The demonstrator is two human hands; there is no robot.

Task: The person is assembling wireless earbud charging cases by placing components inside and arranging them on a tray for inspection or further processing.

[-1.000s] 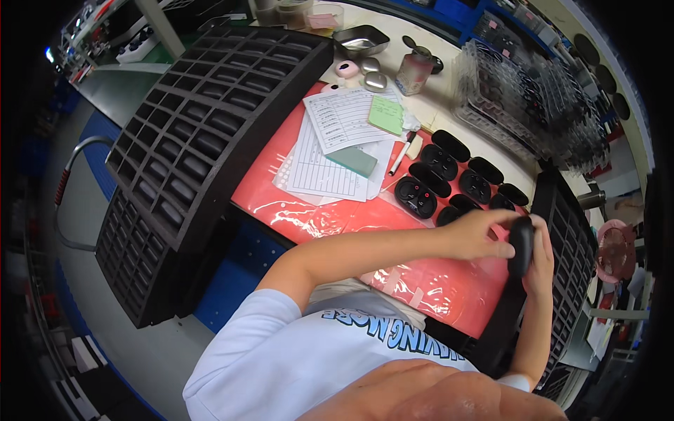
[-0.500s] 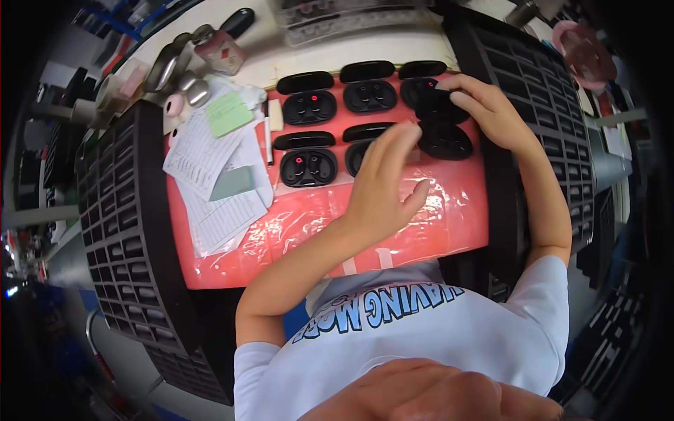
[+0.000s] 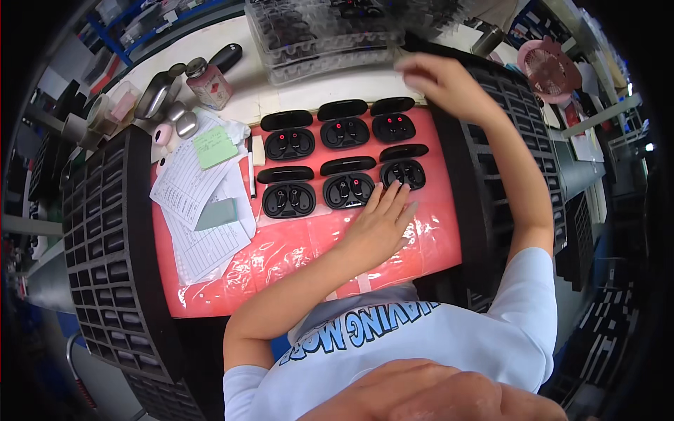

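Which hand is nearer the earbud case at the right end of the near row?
Left. The left hand is at the near edge of the earbud case; the right hand is beyond it, farther right.

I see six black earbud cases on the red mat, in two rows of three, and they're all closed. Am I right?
Nearly, but they aren't closed. The head view shows all six black earbud cases open, with their lids raised. They are on the red mat in two rows of three, just as you said.
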